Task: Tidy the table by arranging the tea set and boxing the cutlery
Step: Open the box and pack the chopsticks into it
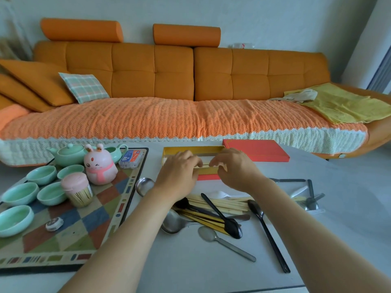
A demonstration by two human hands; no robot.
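Note:
An open cutlery box with a gold lining and red outside lies at the table's far middle. Its red lid rests to the right. My left hand and my right hand are both over the box, fingers pinching pale chopsticks inside it. A heap of cutlery lies nearer me: wooden chopsticks, black spoons, steel spoons, gold pieces. On the left a checkered mat carries a green teapot, a green pitcher and several green cups.
A pink rabbit figure, a toothpick jar, a small card box and a wrapped puck also sit on the mat. More cutlery lies at the right. An orange sofa stands behind the table.

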